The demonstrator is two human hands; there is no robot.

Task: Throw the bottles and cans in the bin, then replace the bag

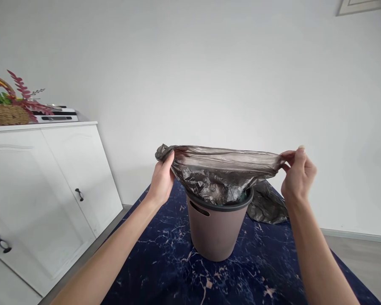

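Note:
A thin dark trash bag [216, 182] is stretched wide above a brown trash can [216, 231], its lower part sagging into the can's dark rim. My left hand [161, 178] is closed on the bag's left edge, where the plastic bunches up; some of its fingers are hidden inside the bag. On the opposite side, my right hand [298, 173] pinches the bag's right edge between thumb and fingers. The can stands upright and has a slot handle near its rim. Something greenish shows at the can's inner right edge, too covered to make out.
Behind the can's right side, another crumpled dark plastic bag [268, 203] lies on the blue marble-patterned table [165, 254]. To the left is a white cabinet [51, 182] with black handles, carrying a wicker basket [8, 114] of artificial flowers and a white device [57, 115].

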